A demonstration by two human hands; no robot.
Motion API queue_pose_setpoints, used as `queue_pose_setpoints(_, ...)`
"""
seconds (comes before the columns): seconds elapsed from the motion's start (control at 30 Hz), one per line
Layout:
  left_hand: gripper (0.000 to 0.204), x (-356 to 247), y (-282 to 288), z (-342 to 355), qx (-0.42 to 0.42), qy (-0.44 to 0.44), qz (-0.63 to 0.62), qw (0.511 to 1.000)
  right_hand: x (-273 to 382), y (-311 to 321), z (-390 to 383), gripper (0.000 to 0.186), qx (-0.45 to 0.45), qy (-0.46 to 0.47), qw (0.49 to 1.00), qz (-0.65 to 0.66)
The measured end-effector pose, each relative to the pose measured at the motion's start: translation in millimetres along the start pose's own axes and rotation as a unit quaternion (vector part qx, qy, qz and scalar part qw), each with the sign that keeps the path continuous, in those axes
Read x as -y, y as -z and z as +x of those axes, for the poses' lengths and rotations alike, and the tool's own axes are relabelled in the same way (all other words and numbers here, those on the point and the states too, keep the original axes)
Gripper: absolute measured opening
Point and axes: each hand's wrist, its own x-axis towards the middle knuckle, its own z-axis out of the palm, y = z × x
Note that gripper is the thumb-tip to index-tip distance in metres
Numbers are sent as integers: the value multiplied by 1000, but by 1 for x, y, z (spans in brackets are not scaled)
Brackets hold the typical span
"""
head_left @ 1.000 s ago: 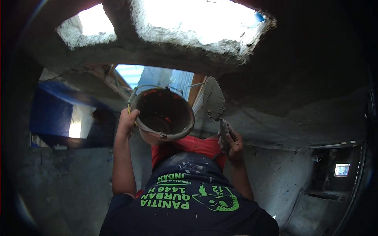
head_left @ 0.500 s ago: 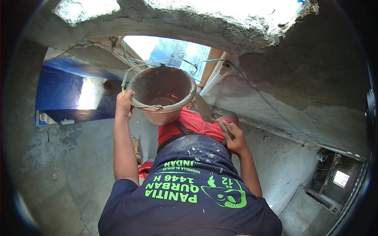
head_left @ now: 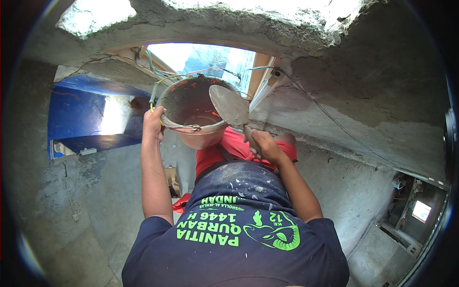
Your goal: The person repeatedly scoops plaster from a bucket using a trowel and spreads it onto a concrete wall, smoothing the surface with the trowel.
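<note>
My left hand grips the left rim of a cement-smeared bucket, its thumb over the edge. The bucket is tilted so that its mouth faces me; grey residue and reddish patches show on the inner wall, with a thin layer at the bottom. A wire handle lies along the near rim. In my right hand is the handle of a trowel. Its broad grey blade is raised over the bucket's right rim, the tip above the opening. Whether the blade touches the rim I cannot tell.
Loose electric wires run behind the bucket, in front of a wood-framed window opening. A rough, broken concrete edge crosses the top. A blue-painted recess is at left. A cable hangs down the left wall.
My right hand has moved up and left, bringing the trowel from beside the bucket to over its right rim. My left hand still holds the bucket, almost in the same place.
</note>
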Motion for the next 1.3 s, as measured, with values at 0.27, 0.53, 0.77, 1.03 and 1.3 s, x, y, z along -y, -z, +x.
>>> queue_pose_setpoints(0.27,8,6,-8,0,-51,14,-31,998,-39,26,25,66,42,-112,991,-55)
queue_pose_setpoints(0.53,8,7,8,-3,-46,28,-41,998,-53,81,-57,63,39,-111,989,-91)
queue_pose_setpoints(0.77,5,1,5,-20,0,3,-20,1000,-18,102,-106,35,-198,34,928,-312)
queue_pose_setpoints(1.03,24,-22,-41,-71,73,-129,25,989,101,84,-80,35,-259,215,657,-674)
queue_pose_setpoints(1.3,24,-23,-69,-86,24,-175,114,978,104,61,-111,40,-124,163,656,-726)
